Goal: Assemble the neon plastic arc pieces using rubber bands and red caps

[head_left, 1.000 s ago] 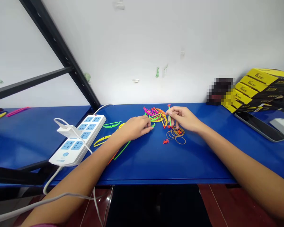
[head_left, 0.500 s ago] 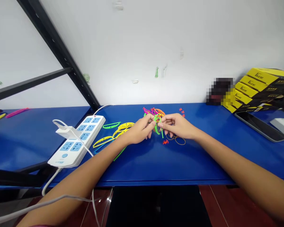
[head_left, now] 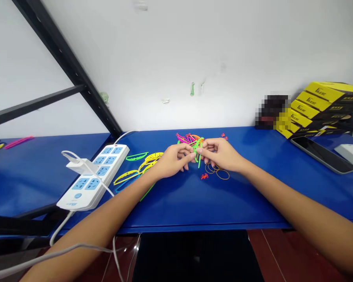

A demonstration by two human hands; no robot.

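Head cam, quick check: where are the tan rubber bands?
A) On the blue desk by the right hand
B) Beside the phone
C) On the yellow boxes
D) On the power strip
A. The rubber bands lie in a loose pile on the blue desk, right by the right hand.

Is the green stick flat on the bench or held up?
Held up: the green stick stands nearly upright between the left hand and right hand.
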